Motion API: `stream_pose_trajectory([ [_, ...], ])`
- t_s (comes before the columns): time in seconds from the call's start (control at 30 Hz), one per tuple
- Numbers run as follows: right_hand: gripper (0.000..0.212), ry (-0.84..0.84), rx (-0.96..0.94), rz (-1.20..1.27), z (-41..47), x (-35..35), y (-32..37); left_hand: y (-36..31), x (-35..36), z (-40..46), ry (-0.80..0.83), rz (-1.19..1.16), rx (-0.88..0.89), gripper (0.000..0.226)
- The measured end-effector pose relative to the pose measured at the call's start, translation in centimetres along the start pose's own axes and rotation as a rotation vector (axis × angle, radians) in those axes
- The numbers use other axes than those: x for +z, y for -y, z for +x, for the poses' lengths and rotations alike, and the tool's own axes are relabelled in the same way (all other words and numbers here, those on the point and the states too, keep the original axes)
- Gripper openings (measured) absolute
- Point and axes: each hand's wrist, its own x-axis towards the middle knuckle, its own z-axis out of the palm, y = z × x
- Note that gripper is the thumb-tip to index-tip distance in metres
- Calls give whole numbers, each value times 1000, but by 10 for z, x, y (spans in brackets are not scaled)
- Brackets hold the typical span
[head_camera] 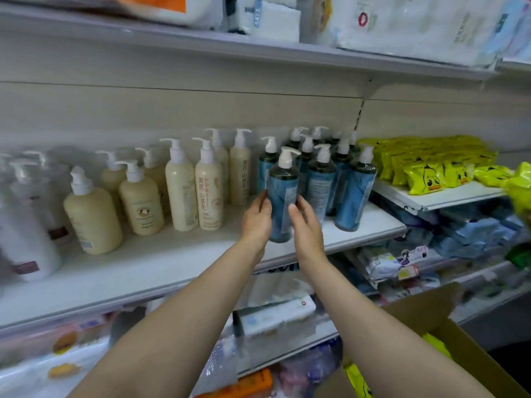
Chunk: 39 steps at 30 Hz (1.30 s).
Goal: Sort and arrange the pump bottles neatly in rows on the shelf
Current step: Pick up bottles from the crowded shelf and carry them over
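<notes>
Two hands: left hand (256, 216) and right hand (306, 225) clasping one blue bottle (283, 196) from either side.
Bottle place: front of shelf (172, 262), upright, just ahead of blue row (339, 179).
Risk: likely nudging neighbours over; crowded pumps, narrow bases.

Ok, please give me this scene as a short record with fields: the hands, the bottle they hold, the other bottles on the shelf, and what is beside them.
left hand: on the left side of the held bottle
right hand: on its right side
held bottle: blue pump bottle, upright, at the front of the blue group
blue group: several rows deep, right end of the shelf
cream bottles: left of the blue group, mixed shapes
white bottles: far left, blurred
neighbouring shelf: yellow packets
below right: cardboard box, open
</notes>
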Motion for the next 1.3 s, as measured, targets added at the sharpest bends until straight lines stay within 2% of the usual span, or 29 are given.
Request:
stream_pose_trajectory([
  [0.07, 64, 44, -16, -109, 3, 2, -4, 2, -3, 0, -20, 32, 10, 38],
  [0.13, 60, 52, 0, -155, 6, 3, -8, 5, -4, -4, -15, 2, 11, 39],
  [0.23, 59, 91, 65, -33, 11, 3, -11, 14, -9, -8, -43, -47, 20, 37],
  [0.27, 56, 117, 86, 22, 12, 5, -12, 15, -12, -9, -61, -45, 19, 37],
  [0.33, 36, 110, 132, 100, 13, 7, -14, 14, -18, -10, -92, -20, 28, 42],
  [0.4, 20, 82, 156, 88, 11, 11, -15, 15, -22, -9, -107, 34, 52, 54],
  [0.43, 19, 81, 172, 85, 11, 12, -15, 15, -23, -8, -107, 55, 50, 59],
  [0.57, 33, 134, 239, 154, 13, 15, -11, 18, -23, -5, -157, 103, 4, 55],
  [0.7, 36, 174, 259, 122, 16, 19, -10, 20, -25, -2, -212, 84, -7, 69],
  [0.83, 56, 189, 322, 140, 15, 29, -12, 23, -27, -2, -273, 88, 30, 72],
  [0.9, 49, 194, 326, 166, 15, 34, -12, 24, -28, -2, -315, 112, 64, 71],
  [1.0, 59, 236, 344, 211, 13, 45, -14, 27, -33, 0, -405, 151, 99, 80],
  [1.13, 53, 299, 339, 176, 8, 56, -15, 31, -48, -2, -508, 127, 116, 83],
  [1.2, 52, 229, 265, 172, 9, 58, -13, 32, -53, -3, -533, 139, 131, 83],
  [1.3, 32, -31, 128, 104, 17, 52, -6, 30, -54, -6, -539, 151, 137, 84],
])
